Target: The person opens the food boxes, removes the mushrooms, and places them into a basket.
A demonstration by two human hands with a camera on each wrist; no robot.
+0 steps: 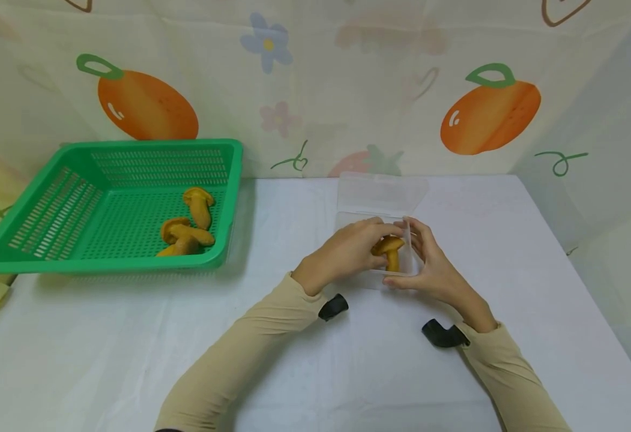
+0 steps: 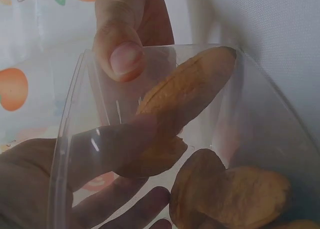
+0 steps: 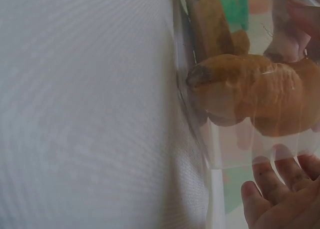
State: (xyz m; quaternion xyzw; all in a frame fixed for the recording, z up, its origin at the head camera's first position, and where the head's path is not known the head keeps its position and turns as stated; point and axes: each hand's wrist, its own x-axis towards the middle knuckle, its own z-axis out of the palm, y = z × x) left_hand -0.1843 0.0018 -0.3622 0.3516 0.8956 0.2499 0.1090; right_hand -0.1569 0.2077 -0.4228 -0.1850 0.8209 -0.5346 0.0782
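Note:
My left hand (image 1: 350, 252) reaches into a clear plastic box (image 1: 407, 255) and pinches a yellow-brown mushroom (image 1: 392, 258). In the head view the mushroom's cap is up and its stem points toward me. The left wrist view shows the same mushroom (image 2: 192, 91) through the box wall, with several other mushrooms (image 2: 230, 191) beneath it. My right hand (image 1: 436, 267) grips the box, its thumb at the near corner and its fingers along the right side. In the right wrist view, those fingers (image 3: 287, 189) lie against the wall beside mushrooms (image 3: 240, 86).
A green plastic basket (image 1: 220, 255) stands at the left of the white-covered table (image 1: 293, 354), with several mushrooms (image 1: 188, 231) in its right part. The box's clear lid (image 1: 377, 192) stands open behind it. A printed curtain (image 1: 315, 102) hangs along the table's back.

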